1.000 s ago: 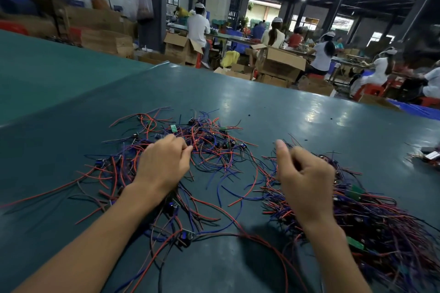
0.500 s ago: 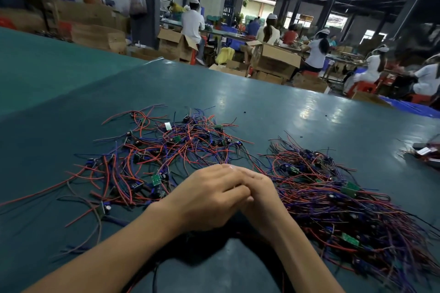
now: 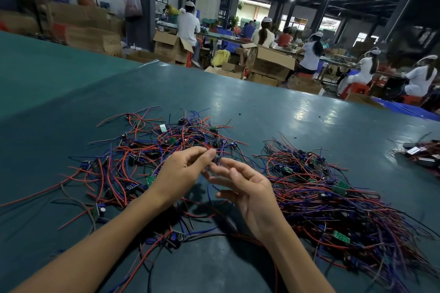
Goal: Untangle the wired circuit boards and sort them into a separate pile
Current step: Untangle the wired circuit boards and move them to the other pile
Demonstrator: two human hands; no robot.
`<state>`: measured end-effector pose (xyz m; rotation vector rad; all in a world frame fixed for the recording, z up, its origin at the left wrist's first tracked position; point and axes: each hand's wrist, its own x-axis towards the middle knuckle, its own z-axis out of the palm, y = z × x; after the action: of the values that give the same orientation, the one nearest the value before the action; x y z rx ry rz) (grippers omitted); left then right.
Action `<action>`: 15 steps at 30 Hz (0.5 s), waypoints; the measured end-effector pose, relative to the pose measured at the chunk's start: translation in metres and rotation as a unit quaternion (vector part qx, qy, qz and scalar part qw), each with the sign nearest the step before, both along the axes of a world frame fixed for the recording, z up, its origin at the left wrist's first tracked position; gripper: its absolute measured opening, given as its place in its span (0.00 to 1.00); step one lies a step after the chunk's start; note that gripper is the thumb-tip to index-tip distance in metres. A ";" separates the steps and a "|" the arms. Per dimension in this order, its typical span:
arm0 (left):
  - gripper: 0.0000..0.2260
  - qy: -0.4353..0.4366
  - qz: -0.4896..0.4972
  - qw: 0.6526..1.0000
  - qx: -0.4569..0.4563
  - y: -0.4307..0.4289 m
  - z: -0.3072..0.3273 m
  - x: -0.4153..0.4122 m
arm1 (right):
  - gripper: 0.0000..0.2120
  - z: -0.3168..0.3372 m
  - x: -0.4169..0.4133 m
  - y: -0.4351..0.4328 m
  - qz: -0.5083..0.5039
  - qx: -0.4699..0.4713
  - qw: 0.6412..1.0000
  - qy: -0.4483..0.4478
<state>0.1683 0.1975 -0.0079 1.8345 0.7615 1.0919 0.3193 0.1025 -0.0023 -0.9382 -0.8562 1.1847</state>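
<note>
We are in the untangling step: one wired board [image 3: 215, 159] is lifted just above the near edge of the tangled heap [image 3: 142, 150], and it has not yet gone across to the sorted pile [image 3: 333, 207] on the right. Our left hand [image 3: 181, 173] pinches it between thumb and forefinger, the other fingers curled loosely behind. Our right hand [image 3: 250, 189] lies palm up just beside it, fingers spread and relaxed, gripping nothing that we can make out. The board sits between the two sets of fingertips, above the bare strip of table [image 3: 297, 114] that parts the heap from the pile. It is blurred, so we cannot tell whether the right fingertips touch it or only hover close, nor which of the red and blue wires trailing below belong to it. We judge that the next move calls for the right hand to take hold of the loose wires and draw them clear of the heap while the left keeps its pinch, pulling gently so that the neighbouring boards are not dragged along. Then the freed piece can be carried over to the right and laid on the sorted pile, which lies near the right wrist.
</note>
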 end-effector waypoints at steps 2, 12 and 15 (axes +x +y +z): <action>0.07 -0.054 -0.024 0.996 -0.063 0.001 0.002 0.000 | 0.14 -0.001 -0.002 -0.001 0.005 -0.016 1.000 -0.023; 0.12 -0.194 -0.171 0.947 -0.189 -0.001 0.010 -0.003 | 0.26 0.003 -0.002 0.005 -0.010 -0.060 0.995 0.082; 0.16 -0.188 -0.197 0.945 -0.182 -0.003 0.012 -0.003 | 0.26 0.002 -0.003 0.004 -0.004 -0.073 0.995 0.064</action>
<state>0.1654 0.1946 0.0037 1.3351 0.3218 0.9251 0.3161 0.1065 -0.0002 -0.9714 -0.6697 1.2998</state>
